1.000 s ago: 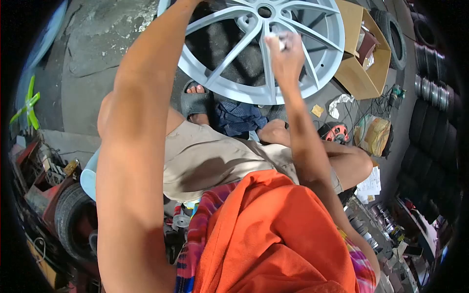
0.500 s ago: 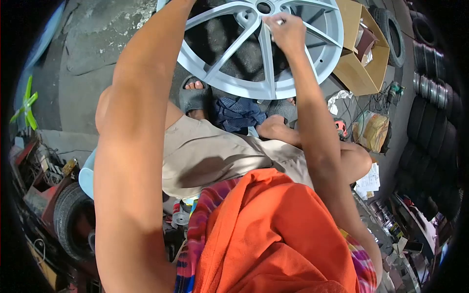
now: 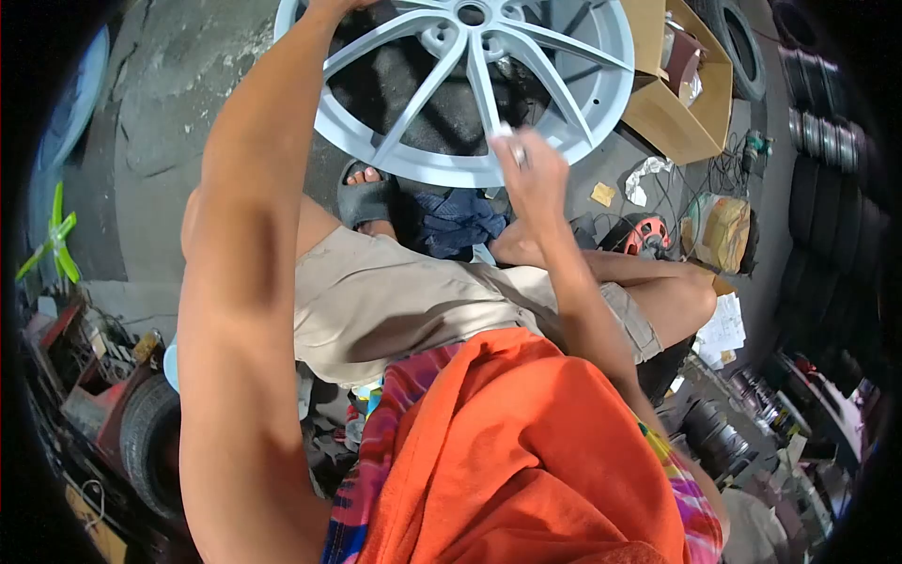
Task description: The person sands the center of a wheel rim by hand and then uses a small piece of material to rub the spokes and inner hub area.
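A pale grey-white spoked wheel rim (image 3: 427, 167) stands before me, its top cut off by the frame. My right hand (image 3: 537, 179) is closed at the outer end of a lower spoke, close to the rim's edge. A small whitish bit (image 3: 505, 131) shows at its fingertips, too blurred to name. On one finger is something shiny like a ring. My left hand (image 3: 353, 4) is at the upper left side of the wheel, nearly all beyond the top edge, so its fingers are hidden. Dark blue cloth (image 3: 458, 222) lies on the floor below the wheel.
An open cardboard box (image 3: 681, 132) with wrapped items stands right of the wheel, a tyre (image 3: 736, 47) behind it. Cables and a red-and-black tool (image 3: 648, 233) lie nearer. At left are a bright green star-shaped thing (image 3: 58, 235) and another tyre (image 3: 155, 446).
My right hand has moved down from near the hub along the spoke to the outer part. The wheel appears slightly further left and up as the view shifts.
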`<state>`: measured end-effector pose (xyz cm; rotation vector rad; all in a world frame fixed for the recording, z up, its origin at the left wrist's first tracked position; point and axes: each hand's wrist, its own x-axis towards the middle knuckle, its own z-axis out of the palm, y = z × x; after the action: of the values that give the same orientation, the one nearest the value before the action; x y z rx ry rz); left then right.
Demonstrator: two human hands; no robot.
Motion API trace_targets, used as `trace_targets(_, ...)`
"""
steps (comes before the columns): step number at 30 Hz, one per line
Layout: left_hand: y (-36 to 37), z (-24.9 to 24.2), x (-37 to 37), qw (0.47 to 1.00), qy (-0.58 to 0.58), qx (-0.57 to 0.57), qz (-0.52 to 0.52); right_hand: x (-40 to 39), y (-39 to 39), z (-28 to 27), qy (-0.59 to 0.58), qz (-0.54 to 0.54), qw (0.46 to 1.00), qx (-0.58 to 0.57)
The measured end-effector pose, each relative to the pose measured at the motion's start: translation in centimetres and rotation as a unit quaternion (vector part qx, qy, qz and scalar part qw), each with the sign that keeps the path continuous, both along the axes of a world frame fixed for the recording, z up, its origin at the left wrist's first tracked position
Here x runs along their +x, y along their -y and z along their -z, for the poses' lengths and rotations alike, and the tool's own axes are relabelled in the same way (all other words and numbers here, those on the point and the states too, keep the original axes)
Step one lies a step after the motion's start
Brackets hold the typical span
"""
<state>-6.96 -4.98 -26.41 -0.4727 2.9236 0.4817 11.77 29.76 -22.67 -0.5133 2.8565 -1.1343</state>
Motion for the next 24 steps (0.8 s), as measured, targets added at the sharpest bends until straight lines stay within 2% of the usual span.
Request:
trace_targets(1,-0.2,-0.1,0.2,1.000,-0.003,-0.005,0.009,-2.7,1.1,0.8,-0.025,-0.015,0.999,0.017)
trace_targets(2,-0.4,-0.6,0.2,0.999,0.031,0.025,0.002,-5.4,2.7,1.3,-0.011,-0.009,0.998,-0.063)
trace_targets(3,-0.5,-1.1,0.1,0.997,0.063,0.052,-0.004,-8.0,4.1,1.4,-0.022,0.008,0.998,-0.057)
trace_targets(5,0.1,1.2,-0.9,0.999,0.012,0.000,0.041,-12.0,6.0,2.5,-0.015,0.034,0.996,-0.081)
trace_targets(7,0.5,1.3,-1.6,0.991,0.072,0.068,0.090,-13.2,6.7,2.8,0.024,0.040,0.996,-0.082)
trace_targets(8,0.5,1.5,-1.7,0.988,0.026,0.052,0.142,-12.5,6.2,2.6,0.022,0.044,0.995,-0.087)
trace_targets(9,-0.1,0.7,-1.5,0.988,0.026,0.049,0.145,-11.0,5.2,2.3,0.004,0.012,0.997,-0.077)
trace_targets(11,-1.2,-1.0,-0.8,0.967,0.012,-0.033,0.254,-6.5,2.8,1.4,0.002,-0.025,0.998,-0.060)
trace_targets(12,-1.3,-1.4,-0.5,0.950,0.013,0.009,0.313,-4.1,1.0,1.7,0.002,-0.027,0.998,-0.056)
trace_targets(13,-2.3,-1.6,0.6,0.949,0.014,0.008,0.316,-1.2,-0.6,1.3,0.025,0.002,0.999,-0.047)
trace_targets(15,-5.1,-2.0,3.5,0.901,-0.108,-0.066,0.415,2.1,-2.7,1.0,0.048,0.036,0.997,-0.044)
trace_targets(17,-7.1,-2.4,6.3,0.876,-0.110,-0.106,0.457,4.1,-4.6,1.2,0.009,0.072,0.988,-0.138)
trace_targets(18,-8.2,-2.8,7.6,0.877,-0.107,-0.087,0.460,3.5,-5.7,1.4,0.007,0.078,0.987,-0.141)
trace_targets(20,-9.9,-4.0,10.2,0.873,-0.041,-0.133,0.467,1.3,-8.3,2.0,0.005,0.143,0.988,-0.062)
trace_targets(21,-10.5,-4.2,11.2,0.880,-0.021,-0.140,0.453,0.1,-9.1,1.5,0.063,0.188,0.974,-0.109)
trace_targets(22,-10.9,-4.2,12.0,0.879,-0.023,-0.141,0.456,-0.8,-9.1,1.5,0.056,0.218,0.967,-0.116)
trace_targets(23,-11.3,-3.8,12.8,0.872,-0.042,-0.193,0.449,-1.2,-9.2,1.5,0.049,0.248,0.960,-0.121)
trace_targets(24,-11.6,-3.5,13.4,0.863,-0.062,-0.244,0.439,-0.4,-8.8,2.2,-0.005,0.198,0.976,-0.086)
